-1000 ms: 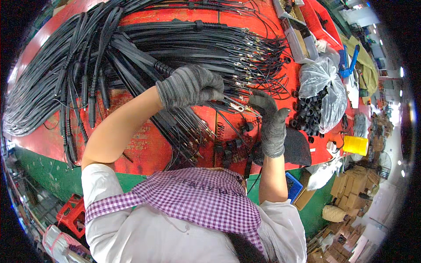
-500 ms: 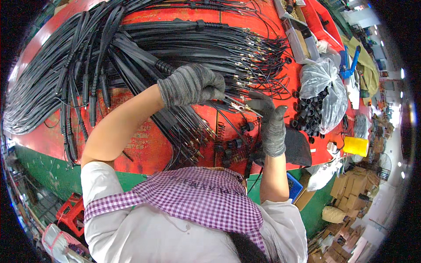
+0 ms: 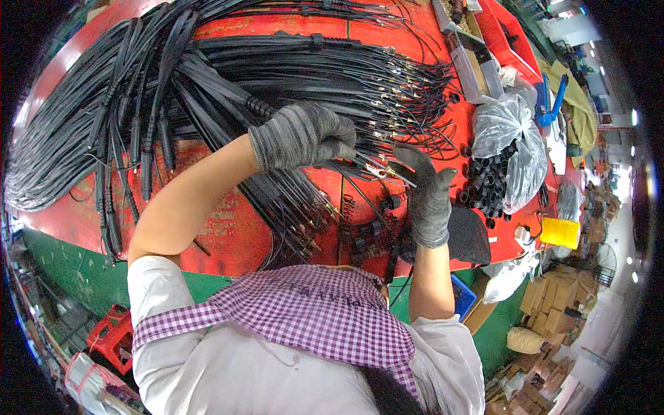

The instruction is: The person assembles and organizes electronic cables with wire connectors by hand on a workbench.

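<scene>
My left hand (image 3: 303, 135), in a grey knitted glove, is closed in a pinch on a thin black cable, whose metal connector (image 3: 375, 171) sticks out to the right of the fingertips. Just beyond the connector is my right hand (image 3: 430, 197), gloved the same way, with fingers and thumb apart. A dark wire end reaches toward its palm; whether they touch I cannot tell. Behind both hands lies a thick bundle of black cables (image 3: 277, 66) with many metal tips at its right end. More cable ends (image 3: 301, 207) lie under my left wrist.
Black plastic caps (image 3: 484, 183) spill beside a clear plastic bag (image 3: 515, 149) on the red table (image 3: 214, 235). A red bin (image 3: 508, 41), a blue tool (image 3: 551, 104) and a yellow roll (image 3: 560, 233) stand along the right. Dark coiled parts lie near the front edge.
My right hand's fingers have lifted and spread away from the connector. My left hand has stayed nearly still, keeping its pinch on the cable.
</scene>
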A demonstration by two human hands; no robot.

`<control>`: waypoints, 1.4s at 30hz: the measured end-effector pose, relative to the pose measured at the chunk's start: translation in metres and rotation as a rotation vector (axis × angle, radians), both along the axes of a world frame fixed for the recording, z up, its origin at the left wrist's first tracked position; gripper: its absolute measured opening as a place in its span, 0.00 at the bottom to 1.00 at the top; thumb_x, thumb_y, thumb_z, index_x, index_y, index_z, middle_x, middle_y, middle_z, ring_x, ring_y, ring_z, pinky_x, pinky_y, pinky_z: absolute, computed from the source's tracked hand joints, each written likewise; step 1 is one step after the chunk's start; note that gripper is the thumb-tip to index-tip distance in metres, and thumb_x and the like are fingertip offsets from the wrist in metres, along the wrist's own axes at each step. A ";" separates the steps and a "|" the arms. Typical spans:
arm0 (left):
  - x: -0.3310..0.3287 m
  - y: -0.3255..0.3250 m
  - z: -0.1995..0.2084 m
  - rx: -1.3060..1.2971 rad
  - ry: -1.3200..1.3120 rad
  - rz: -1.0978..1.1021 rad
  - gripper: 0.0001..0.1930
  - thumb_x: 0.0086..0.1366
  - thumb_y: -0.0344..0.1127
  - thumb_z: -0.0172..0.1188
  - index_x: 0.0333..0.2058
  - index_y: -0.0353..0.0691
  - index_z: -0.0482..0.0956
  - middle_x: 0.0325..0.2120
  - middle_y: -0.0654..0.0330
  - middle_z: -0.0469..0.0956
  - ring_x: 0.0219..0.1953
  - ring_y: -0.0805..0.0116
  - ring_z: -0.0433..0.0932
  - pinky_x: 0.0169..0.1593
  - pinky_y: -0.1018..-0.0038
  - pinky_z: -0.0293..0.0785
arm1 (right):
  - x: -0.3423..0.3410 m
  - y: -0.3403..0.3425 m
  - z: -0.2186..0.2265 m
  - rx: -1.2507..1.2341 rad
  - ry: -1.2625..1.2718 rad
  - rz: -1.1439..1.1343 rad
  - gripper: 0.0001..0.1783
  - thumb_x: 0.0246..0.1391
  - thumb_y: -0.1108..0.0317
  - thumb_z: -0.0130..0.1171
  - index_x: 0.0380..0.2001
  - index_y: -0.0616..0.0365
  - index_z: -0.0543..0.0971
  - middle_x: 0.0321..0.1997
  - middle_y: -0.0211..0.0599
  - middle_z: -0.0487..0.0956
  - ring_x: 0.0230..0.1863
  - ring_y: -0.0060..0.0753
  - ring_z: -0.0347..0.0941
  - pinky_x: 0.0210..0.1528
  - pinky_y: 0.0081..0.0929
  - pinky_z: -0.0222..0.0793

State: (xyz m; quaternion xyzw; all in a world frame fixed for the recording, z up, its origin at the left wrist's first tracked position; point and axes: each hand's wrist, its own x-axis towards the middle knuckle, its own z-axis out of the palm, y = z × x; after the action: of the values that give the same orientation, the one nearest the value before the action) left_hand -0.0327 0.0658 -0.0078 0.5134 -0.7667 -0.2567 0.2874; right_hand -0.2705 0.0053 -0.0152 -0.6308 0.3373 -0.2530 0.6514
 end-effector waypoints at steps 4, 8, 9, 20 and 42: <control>0.001 -0.001 0.000 -0.012 0.033 -0.004 0.11 0.54 0.43 0.56 0.26 0.42 0.74 0.19 0.56 0.73 0.25 0.56 0.73 0.30 0.68 0.68 | 0.000 -0.001 0.006 -0.045 0.081 0.044 0.54 0.41 0.23 0.21 0.46 0.65 0.68 0.42 0.40 0.74 0.48 0.33 0.67 0.57 0.28 0.49; -0.001 -0.001 -0.002 0.033 0.031 -0.005 0.10 0.53 0.43 0.56 0.26 0.42 0.74 0.20 0.55 0.73 0.26 0.56 0.73 0.31 0.67 0.68 | 0.002 0.004 0.006 0.045 -0.049 0.038 0.55 0.41 0.23 0.21 0.46 0.65 0.69 0.43 0.41 0.73 0.49 0.35 0.66 0.58 0.29 0.48; 0.000 -0.001 -0.001 0.038 0.046 0.002 0.10 0.53 0.43 0.57 0.26 0.42 0.74 0.20 0.55 0.73 0.26 0.56 0.73 0.31 0.67 0.68 | 0.002 0.003 0.005 0.039 -0.025 0.023 0.55 0.40 0.23 0.21 0.46 0.66 0.68 0.44 0.41 0.73 0.49 0.35 0.65 0.58 0.29 0.48; 0.000 0.000 0.000 0.018 0.039 0.002 0.09 0.53 0.42 0.57 0.26 0.43 0.75 0.20 0.55 0.74 0.26 0.56 0.73 0.31 0.68 0.69 | -0.001 0.002 0.003 0.017 0.018 0.034 0.55 0.39 0.22 0.22 0.45 0.66 0.69 0.45 0.42 0.72 0.50 0.35 0.65 0.58 0.29 0.50; 0.000 0.000 -0.002 0.013 0.055 -0.001 0.09 0.53 0.42 0.58 0.26 0.42 0.75 0.19 0.56 0.74 0.25 0.58 0.74 0.31 0.68 0.69 | 0.002 0.006 0.006 0.023 -0.033 0.014 0.53 0.43 0.25 0.19 0.44 0.65 0.70 0.45 0.42 0.72 0.51 0.35 0.64 0.60 0.31 0.46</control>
State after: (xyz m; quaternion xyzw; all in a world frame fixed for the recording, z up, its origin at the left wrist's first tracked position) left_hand -0.0324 0.0658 -0.0096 0.5076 -0.7572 -0.2758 0.3048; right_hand -0.2688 0.0112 -0.0089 -0.6214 0.3252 -0.2549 0.6657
